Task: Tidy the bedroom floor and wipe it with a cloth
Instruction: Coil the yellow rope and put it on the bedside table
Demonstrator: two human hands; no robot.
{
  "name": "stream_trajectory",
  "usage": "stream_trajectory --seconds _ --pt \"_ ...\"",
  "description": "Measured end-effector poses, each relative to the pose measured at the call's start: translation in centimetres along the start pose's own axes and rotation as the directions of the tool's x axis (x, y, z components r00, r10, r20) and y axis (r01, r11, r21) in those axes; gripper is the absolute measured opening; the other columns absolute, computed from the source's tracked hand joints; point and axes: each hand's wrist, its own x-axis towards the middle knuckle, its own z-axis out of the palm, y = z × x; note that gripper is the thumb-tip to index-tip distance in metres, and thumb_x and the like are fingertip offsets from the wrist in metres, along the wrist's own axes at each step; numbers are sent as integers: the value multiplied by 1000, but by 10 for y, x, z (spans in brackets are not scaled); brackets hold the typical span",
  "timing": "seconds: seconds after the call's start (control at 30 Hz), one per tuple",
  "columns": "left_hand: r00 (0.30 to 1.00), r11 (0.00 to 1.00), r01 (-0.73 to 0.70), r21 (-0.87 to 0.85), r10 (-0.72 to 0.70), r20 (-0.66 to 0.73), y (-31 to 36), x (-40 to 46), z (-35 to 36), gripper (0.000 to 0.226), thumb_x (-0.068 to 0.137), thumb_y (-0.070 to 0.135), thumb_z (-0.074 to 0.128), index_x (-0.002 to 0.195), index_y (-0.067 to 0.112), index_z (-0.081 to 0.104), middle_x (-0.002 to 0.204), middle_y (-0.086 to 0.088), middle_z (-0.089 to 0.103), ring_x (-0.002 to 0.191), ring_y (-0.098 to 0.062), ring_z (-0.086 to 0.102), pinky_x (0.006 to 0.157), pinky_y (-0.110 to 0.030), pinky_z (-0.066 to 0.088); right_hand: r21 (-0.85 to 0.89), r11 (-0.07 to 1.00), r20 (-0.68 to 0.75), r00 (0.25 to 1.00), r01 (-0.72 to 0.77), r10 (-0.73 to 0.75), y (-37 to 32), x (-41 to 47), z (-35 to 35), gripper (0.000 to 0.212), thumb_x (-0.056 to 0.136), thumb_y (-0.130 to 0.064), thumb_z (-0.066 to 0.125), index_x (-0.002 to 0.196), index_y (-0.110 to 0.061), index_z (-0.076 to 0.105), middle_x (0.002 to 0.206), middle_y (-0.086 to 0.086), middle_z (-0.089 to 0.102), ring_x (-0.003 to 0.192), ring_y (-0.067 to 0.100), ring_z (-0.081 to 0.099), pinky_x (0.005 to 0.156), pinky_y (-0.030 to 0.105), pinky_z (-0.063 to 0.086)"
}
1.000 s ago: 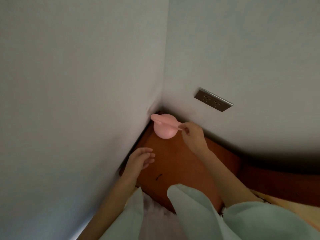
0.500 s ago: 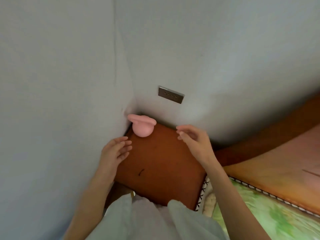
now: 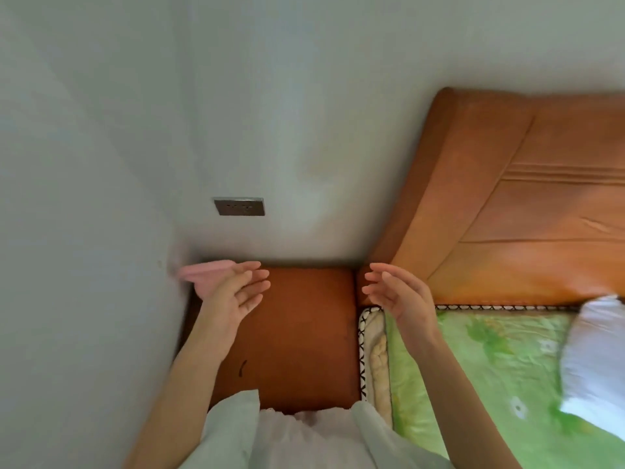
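Pink, probably light and slightly soft, the object (image 3: 206, 270) rests at centre-left in the bench (image 3: 297, 333) corner, partly behind the spread left hand (image 3: 233, 292); right hand (image 3: 399, 296) spread, empty; grasp its rim.

Bedroom corner, bedside area, viewed from above.

Two pale grey-white walls (image 3: 304, 79) meet at a corner on the left; a faint yellowish stain marks the rear wall. A dark metal-framed socket plate (image 3: 239, 207) is set low in it. Below stands a reddish-brown nightstand (image 3: 304, 333), just beside an orange-brown padded headboard (image 3: 524, 198). The bed carries a green floral sheet (image 3: 473, 384) and a white pillow (image 3: 595, 360). Lighting soft, even.
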Motion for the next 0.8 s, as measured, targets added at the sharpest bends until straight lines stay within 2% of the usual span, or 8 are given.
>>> stream_trajectory --seconds 0.13,0.27,0.37,0.53,0.8 --pt "986 996 7 92 -22 167 8 -4 8 21 97 10 40 99 11 61 99 -9 66 93 -21 63 86 -32 47 122 990 -132 988 -67 83 -1 -40 -12 20 93 -6 48 100 -7 67 84 9 71 71 18 67 65 22 54" --pt "945 985 67 161 -114 306 10 -14 10 26 99 11 33 101 11 59 103 -9 63 98 -21 59 91 -34 43 237 972 -328 941 -1 81 5 -93 -15 20 93 -4 47 96 -6 67 75 4 71 64 13 67 57 19 52" --pt "905 958 61 279 -171 389 -4 -23 22 26 99 13 34 102 15 61 102 -7 66 96 -18 62 83 -31 46 290 955 -450 890 65 76 19 -135 -15 20 93 -3 47 97 -3 67 76 6 71 64 15 66 54 19 51" --pt "778 891 26 454 -303 550 -39 -59 50 26 98 12 37 101 16 62 98 -5 67 90 -15 65 77 -28 47 330 931 -631 770 153 97 48 -207 -22 20 92 -4 49 96 -5 68 81 7 71 68 18 67 58 22 52" --pt "514 816 -12 577 -490 704 -93 -132 90 23 97 15 40 103 12 61 95 -6 67 87 -16 64 82 -31 46 373 874 -812 565 311 145 83 -322 -55 20 92 -11 50 98 -13 68 85 4 71 72 15 67 61 21 50"
